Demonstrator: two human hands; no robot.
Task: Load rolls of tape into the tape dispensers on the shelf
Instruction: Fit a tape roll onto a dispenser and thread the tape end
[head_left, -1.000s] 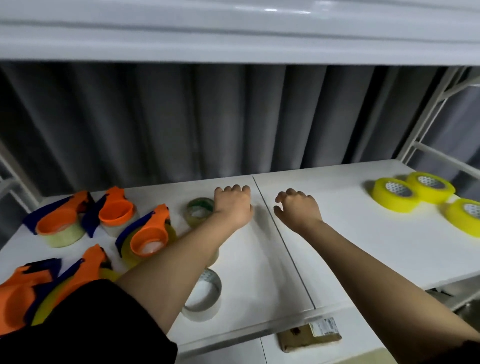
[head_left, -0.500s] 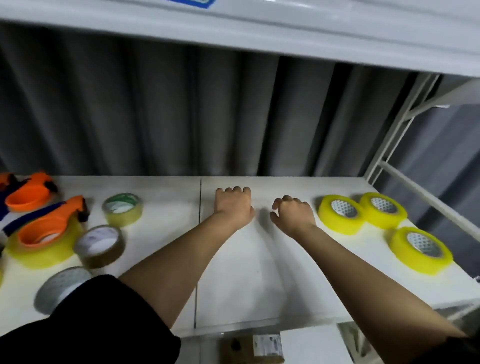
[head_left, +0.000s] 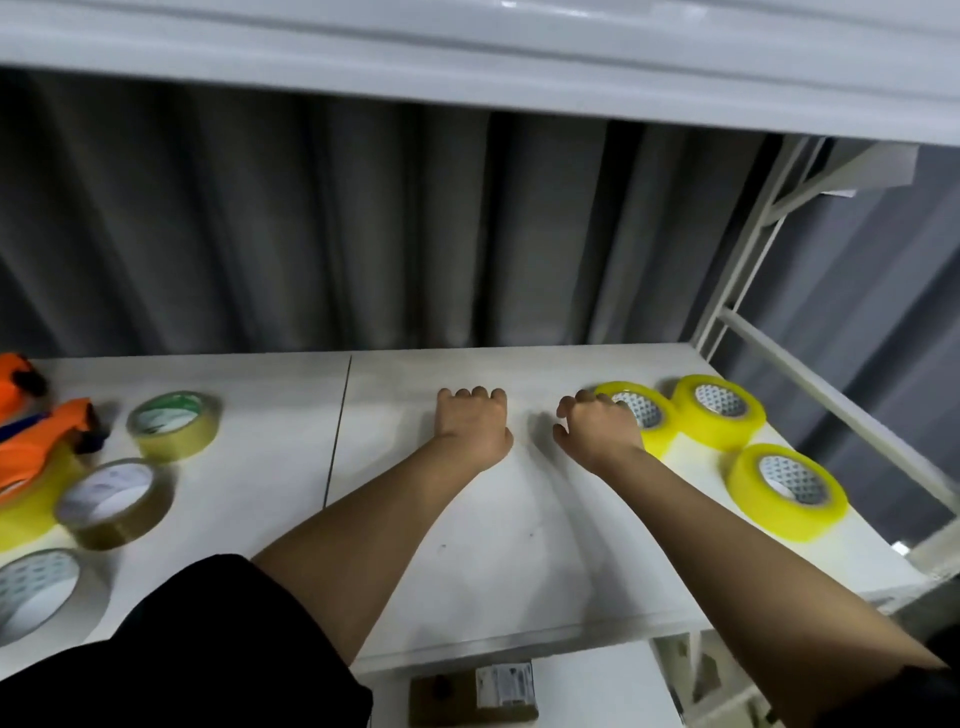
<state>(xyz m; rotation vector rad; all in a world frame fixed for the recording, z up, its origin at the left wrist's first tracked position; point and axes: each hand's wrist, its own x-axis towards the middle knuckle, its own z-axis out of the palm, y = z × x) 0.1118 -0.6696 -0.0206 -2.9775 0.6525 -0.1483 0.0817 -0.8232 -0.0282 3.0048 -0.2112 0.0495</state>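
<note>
Three bright yellow tape rolls lie flat at the shelf's right end: one (head_left: 657, 434) partly under my right hand (head_left: 597, 428), one (head_left: 722, 415) behind it, one (head_left: 787, 491) nearer the front. My right hand's fingers rest over the first roll's left rim, not closed around it. My left hand (head_left: 472, 426) lies on the bare white shelf (head_left: 519, 545), fingers curled, holding nothing. At the far left stand orange tape dispensers (head_left: 36, 441), one sitting on a yellow roll, cut off by the frame edge.
Left of centre lie a green-cored roll (head_left: 174, 426), a brownish roll (head_left: 111, 501) and a pale roll (head_left: 31, 592). A white upright post (head_left: 748, 260) and rail bound the right end. A small cardboard box (head_left: 475, 693) sits on the lower shelf. An upper shelf overhangs.
The view has swung to the right, so the dispensers slid to the left edge. Both hands shifted right along the shelf, and my right hand has reached the nearest yellow roll.
</note>
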